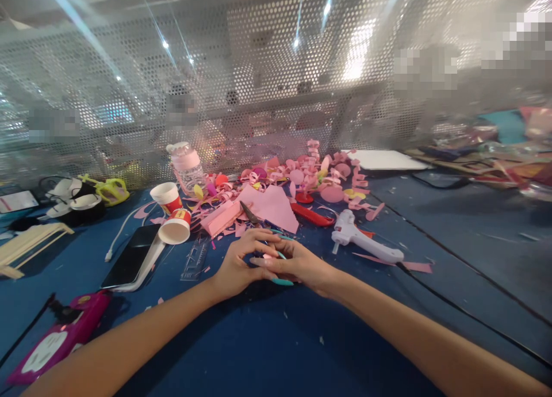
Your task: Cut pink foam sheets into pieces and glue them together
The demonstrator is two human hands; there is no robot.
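Note:
My left hand (pixel 240 263) and my right hand (pixel 297 263) meet at the middle of the blue table (pixel 276 339), fingers curled and pressed together. Between the fingertips sits a small pink piece (pixel 268 257), too small to name. Both hands carry long teal nails. Just beyond them lie a pink foam sheet (pixel 272 208), scissors with red handles (pixel 310 214) and a white glue gun (pixel 361 241) to the right.
A heap of pink cut shapes (pixel 321 172) lies at the back by a perforated metal screen. Two paper cups (pixel 172 213), a pink bottle (pixel 186 165), a phone (pixel 130 256) and a magenta device (pixel 56 336) sit at left. A black cable (pixel 466 310) runs right.

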